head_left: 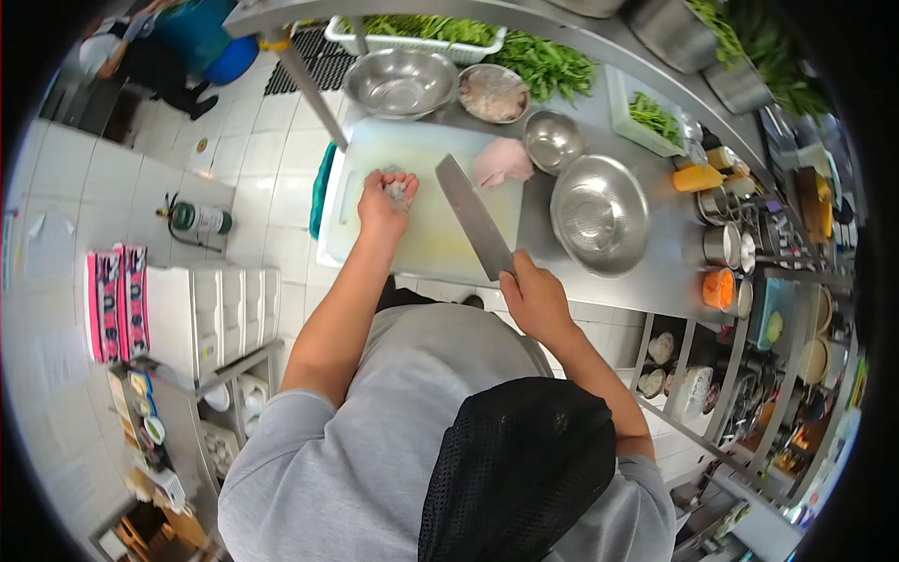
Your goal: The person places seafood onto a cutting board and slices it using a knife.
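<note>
Grey-white pieces of food point(396, 194) lie in my left hand point(384, 206), palm up with the fingers curled round them, over the left part of the white cutting board point(421, 239). What exactly the pieces are is too small to tell. My right hand point(537, 298) grips the handle of a wide cleaver point(475, 217) near the board's right front corner. Its blade points up and left across the board. Beyond the blade, a pale pink piece of meat or cloth point(504, 162) rests at the board's back right corner.
Behind the board stand a steel bowl point(401, 84) and a bowl of pale meat point(493, 93). A small bowl point(552, 140) and a large colander point(600, 215) are on the right. Leafy greens point(548, 66) lie at the back. A person point(154, 61) stands far left.
</note>
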### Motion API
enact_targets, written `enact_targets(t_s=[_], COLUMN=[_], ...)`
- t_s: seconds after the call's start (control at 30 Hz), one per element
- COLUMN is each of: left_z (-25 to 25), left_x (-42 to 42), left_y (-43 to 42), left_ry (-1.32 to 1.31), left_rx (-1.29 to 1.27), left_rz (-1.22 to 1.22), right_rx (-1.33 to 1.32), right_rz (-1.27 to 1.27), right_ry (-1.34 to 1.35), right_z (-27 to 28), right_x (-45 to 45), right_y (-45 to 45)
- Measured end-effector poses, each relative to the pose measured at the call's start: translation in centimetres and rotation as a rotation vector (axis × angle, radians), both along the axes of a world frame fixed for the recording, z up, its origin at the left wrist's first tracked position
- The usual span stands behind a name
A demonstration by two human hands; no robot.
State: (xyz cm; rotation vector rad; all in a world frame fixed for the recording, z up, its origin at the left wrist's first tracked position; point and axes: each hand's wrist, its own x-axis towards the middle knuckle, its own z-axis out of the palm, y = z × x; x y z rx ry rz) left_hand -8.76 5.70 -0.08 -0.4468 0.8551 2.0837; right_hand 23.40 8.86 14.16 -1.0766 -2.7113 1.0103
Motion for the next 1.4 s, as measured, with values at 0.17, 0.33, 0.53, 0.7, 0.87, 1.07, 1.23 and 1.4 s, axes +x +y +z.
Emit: enact_targets(t_s=[0.17,0.33,0.53,0.7,0.87,1.07,1.23,1.4], left_z=[3.8,11.0,6.4,0.6,3.7,6.0,5.4,7.1], left_x=[-2.2,-3.0,-3.8,-3.4,-4.8,-6.7,-5.4,-7.8], left_y=[8.9,21.2,32.1,32.6,34.8,36.5,34.3,34.6], left_ry=[0.222,0.759,2.077,2.222,2.09,2.337,2.167,2.189], left_rx=[0.083,0.042,-0.321,-0.436,-0.405,-0.262,-0.248,-0.241], left_rz=[-0.201,-0.389,-0.272,-0.705,-0.692,-0.501,-0.556,-0.765], right_rx=[0.164,0.034,-0.006,-0.061,-0.061,-0.026,0.053,0.047], right_rz=[-0.124,-0.316,-0.539,-0.63,-0.657,-0.547,-0.48,-0.472], right_ry=[-0.218,-0.249,-0.216,-0.218,-0.223,-0.255,-0.216,-0.181], right_z=[-3.4,-6.6,-7.1,-7.0,-7.3,-7.0,-7.2,-7.1], right_x=[3.3,4.9,4.7,3.7,3.5,3.9,3.9,4.2], right_y=[-0.4,-4.0,-6.3,-7.5,-7.6,-5.5,-4.5,-4.9])
